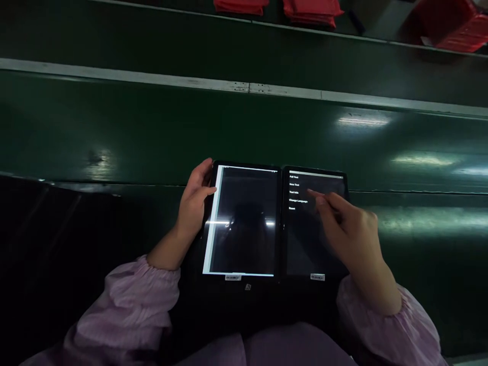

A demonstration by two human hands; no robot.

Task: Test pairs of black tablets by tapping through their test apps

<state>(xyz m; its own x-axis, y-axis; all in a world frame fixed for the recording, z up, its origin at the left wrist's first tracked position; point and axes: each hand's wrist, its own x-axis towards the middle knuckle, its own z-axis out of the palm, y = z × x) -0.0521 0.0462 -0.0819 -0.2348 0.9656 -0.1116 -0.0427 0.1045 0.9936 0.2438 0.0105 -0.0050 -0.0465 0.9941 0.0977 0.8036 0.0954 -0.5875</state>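
Two black tablets lie side by side, edges touching, on the dark green surface. My left hand (pixel 194 206) grips the left edge of the left tablet (pixel 244 221), whose dark screen shows a white band down its left side and a bright reflection. My right hand (pixel 345 231) hovers over the right tablet (pixel 305 244), its extended index fingertip at or very near a white text menu (pixel 298 192) on the screen. The lines include "Change Language" and "Reset". Pink gathered sleeves (pixel 129 305) cover both my forearms.
A long dark green belt or bench (pixel 244 137) runs across the view, with a pale metal strip (pixel 247 87) along it. Beyond that lie folded red items (pixel 308 11) and a red crate (pixel 452 25). A black surface (pixel 57 229) lies at the lower left.
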